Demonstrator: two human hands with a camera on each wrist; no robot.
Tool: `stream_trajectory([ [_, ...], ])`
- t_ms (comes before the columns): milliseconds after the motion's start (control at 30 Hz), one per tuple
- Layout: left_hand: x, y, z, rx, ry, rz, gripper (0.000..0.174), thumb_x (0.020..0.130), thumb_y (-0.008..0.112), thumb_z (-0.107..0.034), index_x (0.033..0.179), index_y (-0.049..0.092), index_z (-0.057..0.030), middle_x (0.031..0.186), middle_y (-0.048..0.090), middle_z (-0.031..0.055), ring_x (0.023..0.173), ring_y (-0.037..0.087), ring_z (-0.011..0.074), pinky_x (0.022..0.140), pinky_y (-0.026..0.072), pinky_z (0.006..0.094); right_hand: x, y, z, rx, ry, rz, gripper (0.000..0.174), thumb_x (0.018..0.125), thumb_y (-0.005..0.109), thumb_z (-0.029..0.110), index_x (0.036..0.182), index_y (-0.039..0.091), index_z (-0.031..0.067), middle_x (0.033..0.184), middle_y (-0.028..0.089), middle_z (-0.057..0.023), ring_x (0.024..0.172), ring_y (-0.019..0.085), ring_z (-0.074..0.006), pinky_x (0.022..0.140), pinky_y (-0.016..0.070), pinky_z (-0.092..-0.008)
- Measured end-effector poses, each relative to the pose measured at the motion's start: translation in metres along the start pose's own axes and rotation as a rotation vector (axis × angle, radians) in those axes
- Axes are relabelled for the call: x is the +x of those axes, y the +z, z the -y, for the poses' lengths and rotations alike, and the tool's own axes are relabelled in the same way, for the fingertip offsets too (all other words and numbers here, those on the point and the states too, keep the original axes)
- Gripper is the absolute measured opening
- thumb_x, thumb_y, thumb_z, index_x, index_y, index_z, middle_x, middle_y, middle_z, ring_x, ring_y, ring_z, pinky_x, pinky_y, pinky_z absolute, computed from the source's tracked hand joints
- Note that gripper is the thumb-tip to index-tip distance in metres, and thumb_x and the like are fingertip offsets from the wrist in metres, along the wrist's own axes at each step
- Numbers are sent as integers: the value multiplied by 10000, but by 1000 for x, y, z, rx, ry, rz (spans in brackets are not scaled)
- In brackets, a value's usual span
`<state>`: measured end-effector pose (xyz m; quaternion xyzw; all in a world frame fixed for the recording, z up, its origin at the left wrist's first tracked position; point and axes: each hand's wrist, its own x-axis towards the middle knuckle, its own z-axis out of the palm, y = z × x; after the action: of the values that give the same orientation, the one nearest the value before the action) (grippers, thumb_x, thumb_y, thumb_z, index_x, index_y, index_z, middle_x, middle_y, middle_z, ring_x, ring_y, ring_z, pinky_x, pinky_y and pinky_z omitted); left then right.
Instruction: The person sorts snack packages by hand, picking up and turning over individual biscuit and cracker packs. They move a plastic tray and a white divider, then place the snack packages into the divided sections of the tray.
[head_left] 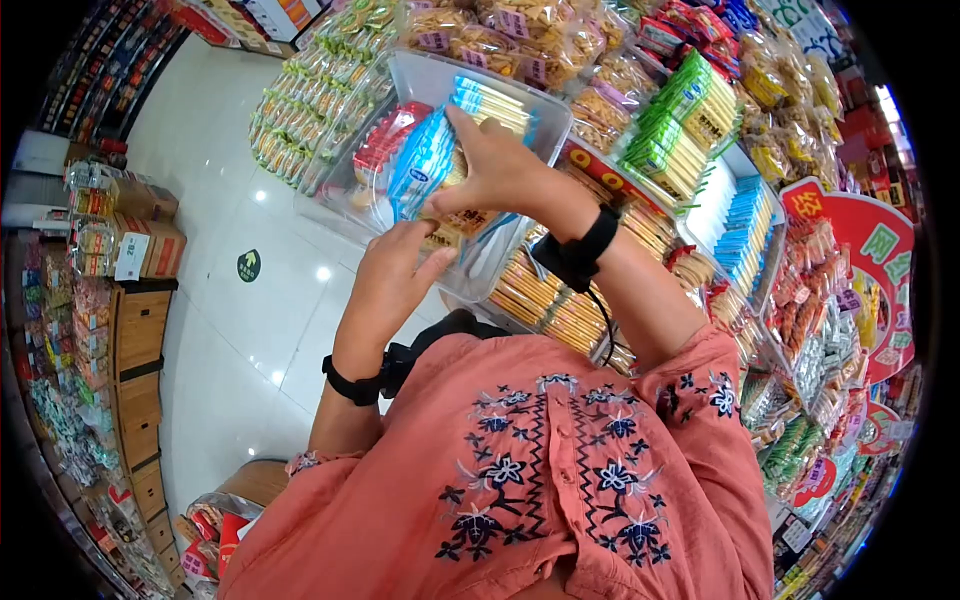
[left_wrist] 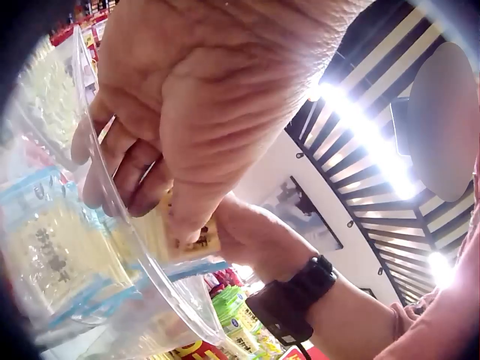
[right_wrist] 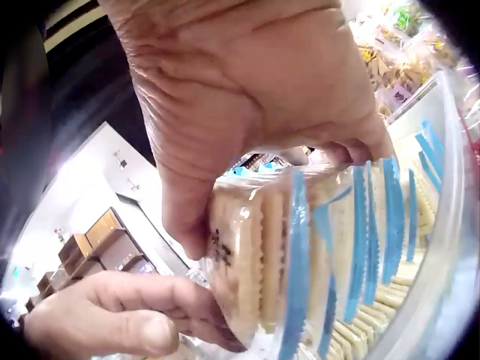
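My right hand (head_left: pixel 495 172) reaches down into a clear plastic bin (head_left: pixel 420 72) and grips a row of biscuit packets (head_left: pixel 424 160) in clear wrappers with blue edges. In the right wrist view its thumb lies on the near end of the upright row (right_wrist: pixel 315 247), and its other fingers reach the far end. My left hand (head_left: pixel 388 278) is at the bin's near side, fingers extended. The right wrist view shows those left fingers (right_wrist: pixel 187 296) against the lower near end of the row, thumb apart. More blue-edged packets (head_left: pixel 492 103) stand at the bin's far side.
Red packets (head_left: pixel 385 145) lie in the bin's left part. Green-wrapped biscuits (head_left: pixel 690 120) and another blue-edged row (head_left: pixel 742 235) stand to the right. Bagged snacks (head_left: pixel 500 30) are piled behind the bin. Left of it runs a tiled floor (head_left: pixel 310 240), with wooden shelving (head_left: pixel 140 330) beyond.
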<state>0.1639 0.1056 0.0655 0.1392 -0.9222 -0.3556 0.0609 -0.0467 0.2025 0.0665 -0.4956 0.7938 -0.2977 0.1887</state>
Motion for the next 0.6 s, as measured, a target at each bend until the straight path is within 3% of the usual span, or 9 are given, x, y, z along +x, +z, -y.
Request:
stream_trajectory([
  [167,1,8,5,153,96,-56,429,923,711,-283,1175,634,56,1144,671,233,1057,622,402,917,476,453,-6,23,6,-303,5,-122,1155,614,860,514,1509,377,-31,1096,588,-326,1043,594,-472,946,485,-495],
  [267,7,13,4,240,48,53,423,901,721,-276,1156,645,52,1122,674,218,1062,615,390,911,462,473,-11,33,9,-426,-12,-162,1053,653,874,475,1479,431,-6,1117,585,-294,1084,583,-451,960,479,-487],
  [467,12,27,3,300,73,-45,381,884,734,-277,1080,664,42,1020,688,206,1011,628,391,882,470,484,-27,28,-5,-325,-81,-192,840,771,833,365,1447,473,21,1176,594,-241,1145,567,-428,962,474,-487],
  [600,12,24,0,269,54,-20,344,892,724,-275,1051,675,26,966,693,214,952,640,405,848,484,488,-50,2,-10,-226,-126,-260,699,800,787,340,1360,540,2,1146,604,-238,1081,597,-415,911,497,-486],
])
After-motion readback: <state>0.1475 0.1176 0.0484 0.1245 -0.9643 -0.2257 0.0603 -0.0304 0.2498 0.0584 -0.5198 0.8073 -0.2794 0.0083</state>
